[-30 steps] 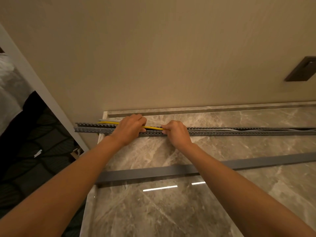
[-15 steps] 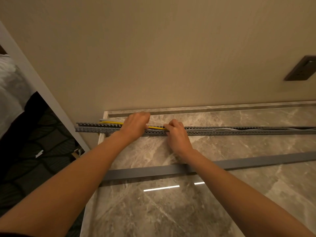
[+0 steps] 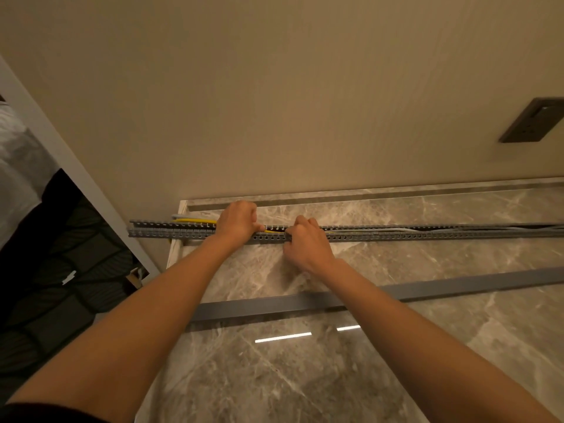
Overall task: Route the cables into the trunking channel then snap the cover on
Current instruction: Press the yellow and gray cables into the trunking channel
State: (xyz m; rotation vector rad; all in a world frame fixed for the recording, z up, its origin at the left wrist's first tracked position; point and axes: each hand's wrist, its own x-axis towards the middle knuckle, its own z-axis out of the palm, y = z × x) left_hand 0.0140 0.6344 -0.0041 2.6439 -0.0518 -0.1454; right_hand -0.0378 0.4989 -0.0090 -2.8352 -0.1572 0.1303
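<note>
The marble counter (image 3: 305,377) runs under both my forearms, and the grey cover (image 3: 274,306) lies loose across it, passing beneath my arms and well short of my fingers. Beyond it, my right hand (image 3: 305,242) has its fingers curled tight over the near slotted wall of the trunking channel (image 3: 396,236). Just left of it, my left hand (image 3: 236,222) is closed over the open top of the channel, its thumb tip down on the yellow cable (image 3: 195,221), which comes in under that hand from the left and shows again in the small gap between my hands. Paler cables (image 3: 427,229) lie in the channel off to the right (blurred there). Behind is the beige wall (image 3: 274,102) with a dark wall plate (image 3: 532,123).
</note>
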